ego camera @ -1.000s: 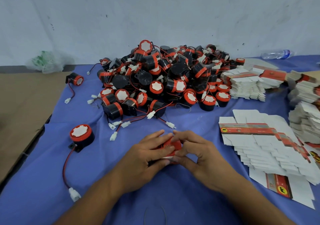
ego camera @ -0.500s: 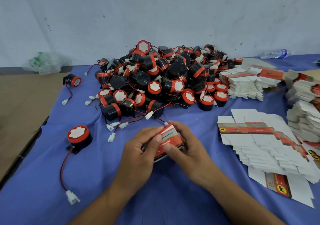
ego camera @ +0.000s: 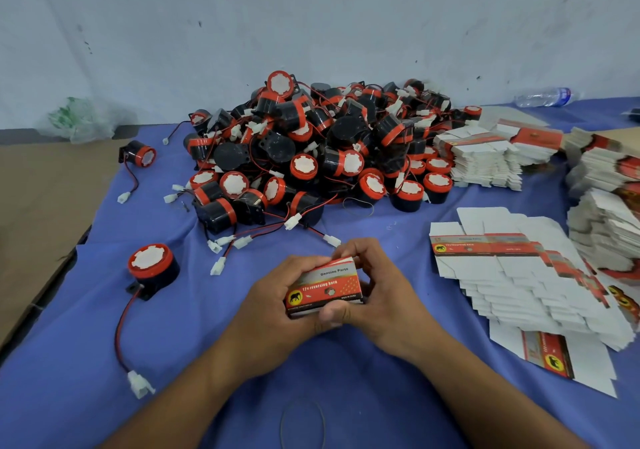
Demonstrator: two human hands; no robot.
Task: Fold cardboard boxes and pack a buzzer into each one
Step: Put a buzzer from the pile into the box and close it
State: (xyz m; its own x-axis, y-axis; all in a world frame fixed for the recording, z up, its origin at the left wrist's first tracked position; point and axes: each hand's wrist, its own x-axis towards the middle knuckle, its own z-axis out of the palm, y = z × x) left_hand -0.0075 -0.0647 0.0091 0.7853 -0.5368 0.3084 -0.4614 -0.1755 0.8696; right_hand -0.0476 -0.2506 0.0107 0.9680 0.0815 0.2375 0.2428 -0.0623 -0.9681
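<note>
Blue-clothed table [ego camera: 69,362] carries the buzzer pile [ego camera: 311,151] at upper centre and flat box blanks [ego camera: 519,275] fanned at right, both likely kept within reach. At lower centre, left hand [ego camera: 266,306] grips the folded box [ego camera: 323,287] at one end. Right hand [ego camera: 388,289] curls round the other, probably closing a flap. Lone buzzer [ego camera: 152,268] sits at left.

The surface [ego camera: 381,396], covered in blue cloth, carries a big heap of buzzers [ego camera: 322,151] at the back centre. One lone buzzer [ego camera: 152,268] stands near the left edge. On the right lie fanned flat box blanks [ego camera: 512,275], stacked blanks [ego camera: 485,161] behind them, and a plastic bottle [ego camera: 543,96] on its side by the wall.
</note>
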